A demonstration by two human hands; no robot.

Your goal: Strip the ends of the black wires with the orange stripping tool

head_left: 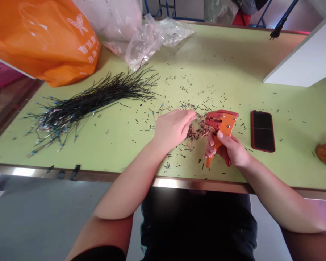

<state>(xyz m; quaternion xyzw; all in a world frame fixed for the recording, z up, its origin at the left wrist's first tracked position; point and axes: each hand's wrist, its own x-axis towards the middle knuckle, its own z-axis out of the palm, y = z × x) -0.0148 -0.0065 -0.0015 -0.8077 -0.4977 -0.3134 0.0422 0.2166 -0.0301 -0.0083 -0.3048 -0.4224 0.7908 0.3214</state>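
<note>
Green tabletop (233, 72) fills most of what we see, edged with a metal strip along the near side and scattered all over with tiny dark snippets.

Our right hand (232, 148) is wrapped around the handles of an orange wire stripper (220, 127), holding it firmly with the thumb up on the body and the head pointed left toward the other hand. We cannot tell how far the handles are squeezed. The tool sits low over the table, just beside a small heap of cut bits (198, 130), which seems to be where the waste falls as we work.

Our left hand (174, 127) lies palm down with the fingers curled and pinched together at the tips, right at the stripper's head. Whatever it pinches is too thin to make out; it may be a single wire fed into the tool.

Well to the left lies a long bundle of black wires (92, 99) with blue-tipped ends, fanned out within easy reach of the left arm. Behind it sit an orange bag (43, 40) and some clear plastic bags (152, 36). A dark phone (262, 130) lies flat to the right of the tool, apart from the mess, and a white board (306, 54) stands at the far right.
</note>
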